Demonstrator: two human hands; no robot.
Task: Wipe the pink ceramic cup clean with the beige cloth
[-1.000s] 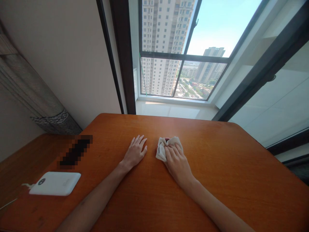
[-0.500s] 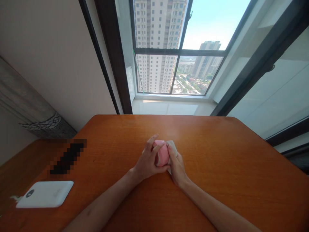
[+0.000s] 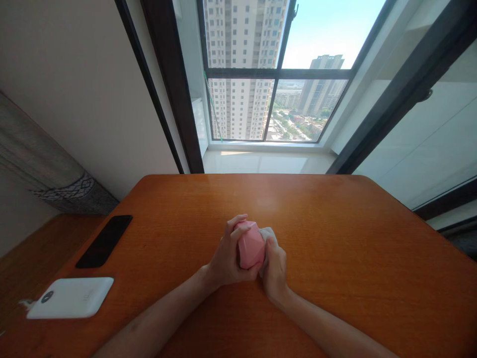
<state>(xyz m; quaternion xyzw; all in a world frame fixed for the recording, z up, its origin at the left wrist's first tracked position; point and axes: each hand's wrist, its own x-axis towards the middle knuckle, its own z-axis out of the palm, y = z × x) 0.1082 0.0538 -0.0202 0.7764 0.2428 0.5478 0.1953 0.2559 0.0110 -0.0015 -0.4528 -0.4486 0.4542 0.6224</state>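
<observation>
A pink, glossy, faceted object (image 3: 251,246), about fist-sized, is held above the middle of the wooden table (image 3: 320,223). My left hand (image 3: 231,253) wraps round its left side, fingers over the top and thumb beneath. My right hand (image 3: 275,268) is closed on a white cloth (image 3: 267,232), pressed against the object's right side. Most of the cloth is hidden behind my right fingers and the pink object, and I cannot tell what kind of object the pink one is.
On the table's left side lies a black phone (image 3: 104,241). Nearer me is a white power bank (image 3: 70,297) with a cable at its left end. Beyond the far edge stands a window (image 3: 278,73), and a grey curtain (image 3: 70,174) hangs at left.
The pink object has turned in my left hand, showing more of its faceted face, and sits slightly lower. The white cloth is now more bunched beside it.
</observation>
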